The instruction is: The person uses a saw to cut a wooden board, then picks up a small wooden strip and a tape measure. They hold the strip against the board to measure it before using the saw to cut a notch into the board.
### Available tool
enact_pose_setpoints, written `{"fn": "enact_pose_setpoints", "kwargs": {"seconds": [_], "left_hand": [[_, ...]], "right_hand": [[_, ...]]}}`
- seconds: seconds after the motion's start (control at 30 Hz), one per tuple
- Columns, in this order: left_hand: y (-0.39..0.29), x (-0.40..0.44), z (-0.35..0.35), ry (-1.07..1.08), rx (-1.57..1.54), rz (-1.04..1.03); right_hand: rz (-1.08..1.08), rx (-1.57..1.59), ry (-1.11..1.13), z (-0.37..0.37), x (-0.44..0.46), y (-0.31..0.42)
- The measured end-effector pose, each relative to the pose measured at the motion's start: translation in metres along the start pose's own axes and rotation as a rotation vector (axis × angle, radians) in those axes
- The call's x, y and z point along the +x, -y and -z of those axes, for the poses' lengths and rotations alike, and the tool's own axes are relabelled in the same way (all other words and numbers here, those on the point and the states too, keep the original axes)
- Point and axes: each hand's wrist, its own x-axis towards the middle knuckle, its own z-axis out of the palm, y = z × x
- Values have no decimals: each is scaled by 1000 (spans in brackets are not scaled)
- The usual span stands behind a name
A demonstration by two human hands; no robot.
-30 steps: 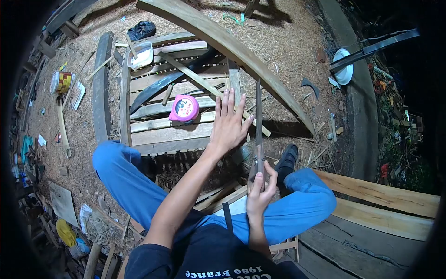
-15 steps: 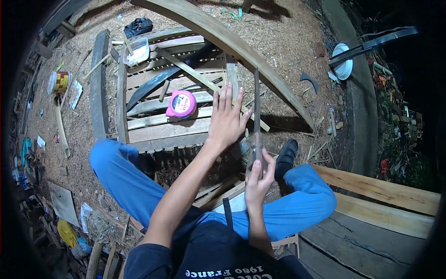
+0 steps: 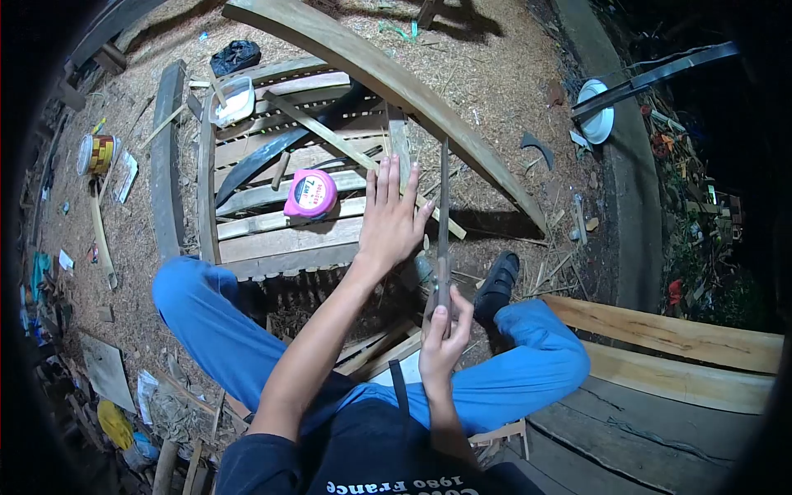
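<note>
ok that tape measure (image 3: 315, 200) is loud pink with a mostly white label. trousers (image 3: 524, 351) are plain blue, t-shirt (image 3: 363, 441) is super dark with white lettering. the long thin tool (image 3: 444, 219) looks dull grey-brown. bucket (image 3: 101, 155) rocks a red and yellow brick-like check, plate (image 3: 597, 124) is white, and 2 planks (image 3: 660, 327) are honey yellow with darker streaks.

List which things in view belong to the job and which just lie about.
Apparently in the job:
- long narrow dark tool, held in the right hand
- pale thin wooden strip, passing beneath the left hand

Apparently lying about:
- rounded pink tape measure, untouched
- crumpled black plastic bag
- round white dish
</note>
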Motion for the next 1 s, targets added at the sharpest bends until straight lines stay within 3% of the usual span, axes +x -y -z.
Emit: {"fn": "enact_pose_setpoints", "kwargs": {"seconds": [0.2,0.27,0.33,0.4,0.43,0.53,0.57,0.67,0.8,1.0], "left_hand": [[-1,-2,4,-12,-19,6],[-1,0,1,3,-15,18],[-1,-1,-2,0,-10,24],[0,-2,-2,-15,-26,2],[0,-1,0,-11,-14,1],[2,0,-2,-28,-35,-8],[1,1,-2,-24,-55,-6],[2,1,-3,-19,-41,-14],[2,0,-2,-39,-49,-28],[1,2,1,-6,-26,-6]], "right_hand": [[-117,42,44,-9,23,3],[328,-194,-41,-3,10,-17],[292,-171,-44,-4,6,-21],[-72,44,-9,-10,15,2],[-147,59,8,-11,23,12],[41,-55,27,-8,19,-8],[258,-171,-21,-5,15,-17],[193,-86,-17,4,3,-20],[-168,61,61,-4,31,14],[64,-30,3,4,6,23]]}}
